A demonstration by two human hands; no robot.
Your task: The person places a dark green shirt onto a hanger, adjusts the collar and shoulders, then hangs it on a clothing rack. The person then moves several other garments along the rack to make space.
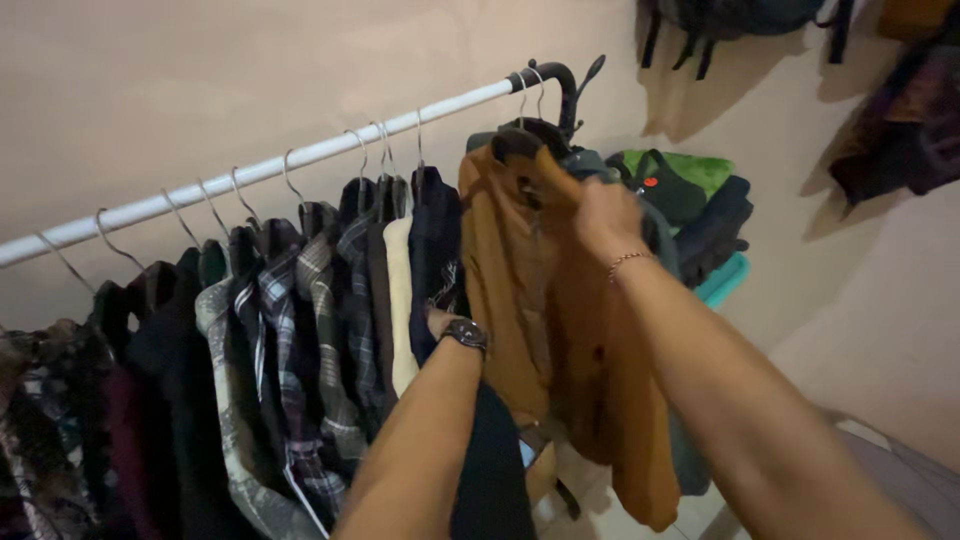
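right hand (603, 215) grips the brown jacket (520, 290) near its collar; left hand's (440, 322) grip hidden among shirts (320, 300)

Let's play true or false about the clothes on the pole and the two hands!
1. The right hand grips the brown jacket near its collar. True.
2. The jacket lies on the floor. False: it hangs at the end of the white rail.
3. The left hand is pushed in among the hanging clothes, with a watch on the wrist. True.
4. The rail is bare apart from the jacket. False: plaid shirts and dark clothes fill it.
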